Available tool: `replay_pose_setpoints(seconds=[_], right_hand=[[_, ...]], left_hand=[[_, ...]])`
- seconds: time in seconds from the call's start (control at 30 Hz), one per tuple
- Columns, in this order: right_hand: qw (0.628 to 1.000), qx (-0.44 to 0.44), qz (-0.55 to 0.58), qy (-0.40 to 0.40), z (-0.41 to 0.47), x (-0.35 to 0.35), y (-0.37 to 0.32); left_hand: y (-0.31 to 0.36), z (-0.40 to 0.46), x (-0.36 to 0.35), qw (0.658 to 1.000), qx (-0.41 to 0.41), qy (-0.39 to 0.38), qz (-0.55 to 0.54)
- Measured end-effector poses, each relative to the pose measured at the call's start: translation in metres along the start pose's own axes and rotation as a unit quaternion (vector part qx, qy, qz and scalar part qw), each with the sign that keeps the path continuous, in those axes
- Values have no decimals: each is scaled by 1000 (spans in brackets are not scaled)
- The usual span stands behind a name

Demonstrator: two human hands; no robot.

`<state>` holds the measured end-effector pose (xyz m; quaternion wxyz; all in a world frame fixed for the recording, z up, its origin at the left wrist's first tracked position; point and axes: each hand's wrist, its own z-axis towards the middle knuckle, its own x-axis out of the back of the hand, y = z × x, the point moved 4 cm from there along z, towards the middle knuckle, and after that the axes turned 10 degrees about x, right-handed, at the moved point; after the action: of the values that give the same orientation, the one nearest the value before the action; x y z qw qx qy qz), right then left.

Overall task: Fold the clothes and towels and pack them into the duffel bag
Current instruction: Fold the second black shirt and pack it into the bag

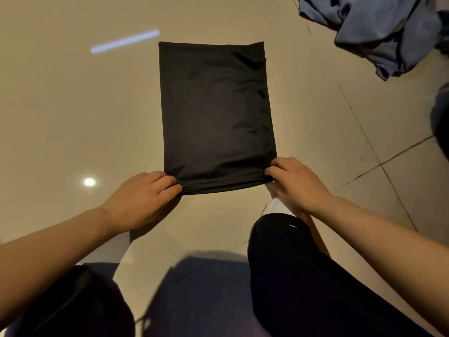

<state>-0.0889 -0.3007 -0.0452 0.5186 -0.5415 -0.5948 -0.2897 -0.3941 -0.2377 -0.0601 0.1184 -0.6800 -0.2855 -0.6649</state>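
Head view.

Black garment: folded into a flat upright rectangle, lying on the floor directly ahead of both hands. Fabric smooth and slightly shiny, with light creases along the edge beyond the right hand. Its near edge runs from one hand to the other.

Left hand: at the near left corner of the garment. Fingers curled, fingertips pinching the corner of the cloth. Palm turned down, forearm bare.

Right hand: at the near right corner of the garment. Fingers bent, fingertips gripping the corner against the thumb. Forearm bare.

Blue clothing: crumpled, unfolded heap, well beyond the right hand and off to its outer side, apart from the black garment.

Dark item: partly cut off by the frame edge, outward of the right hand, nearer than the blue heap. Its kind cannot be told.

Tiled floor: beige, glossy, with grout lines outward of the right hand. Two light reflections lie on the left hand's side, a bar beyond it and a round spot just outward of it.

Knee: in dark trousers, directly below the right wrist. White shoe just under the right hand, touching the floor close to the garment's near right corner.
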Motion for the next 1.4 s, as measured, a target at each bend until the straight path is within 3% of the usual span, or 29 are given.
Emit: replay_pose_setpoints(seconds=[0.2, 0.3, 0.37, 0.43, 0.5, 0.57, 0.63, 0.73, 0.8, 0.87, 0.97, 1.0, 1.07, 1.17, 1.27, 1.33, 1.4], right_hand=[[982, 106, -147, -62, 18, 9, -16], [972, 125, -173, -98, 26, 9, -23], [986, 88, -105, -94, 27, 6, -28], [998, -12, 15, -64, 22, 8, -24], [989, -73, 126, -33, 11, 12, -21], [986, -60, 152, -19, 3, 17, -25], [990, -5, 125, -64, -1, 16, -33], [992, 95, 17, -85, -5, 12, -46], [992, 105, -18, -70, -5, 15, -54], [986, 85, -3, -145, -4, 16, -60], [925, 117, 98, -347, -10, 9, -76], [908, 124, 140, -375, -11, 11, -81], [892, 95, 212, -387, -9, 18, -81], [886, 13, 316, -340, 6, 39, -67], [895, -77, 380, -222, 32, 60, -42], [910, -112, 360, -175, 48, 65, -27], [942, -113, 266, -169, 63, 60, -13]], left_hand=[[3, 3, 10, 999, -20, -21, 39], [3, 6, 15, 1000, 1, -7, -10], [1, 2, 18, 987, 85, 3, -133], [-10, -3, 22, 934, 215, 19, -285], [-23, -10, 25, 889, 278, 28, -362], [-28, -12, 34, 913, 239, 6, -330], [-26, -14, 37, 935, 206, -34, -287], [-24, -12, 38, 929, 251, -33, -271], [-24, -16, 39, 907, 287, -39, -304], [-26, -23, 33, 887, 292, -108, -341], [-24, -46, 20, 788, 280, -286, -469], [-22, -53, 19, 753, 260, -348, -493], [-27, -57, 24, 730, 243, -388, -507], [-54, -37, 43, 745, 283, -286, -532], [-74, 2, 58, 750, 329, -150, -554], [-80, 29, 58, 765, 357, -89, -529], [-86, 52, 48, 767, 395, -60, -503]])
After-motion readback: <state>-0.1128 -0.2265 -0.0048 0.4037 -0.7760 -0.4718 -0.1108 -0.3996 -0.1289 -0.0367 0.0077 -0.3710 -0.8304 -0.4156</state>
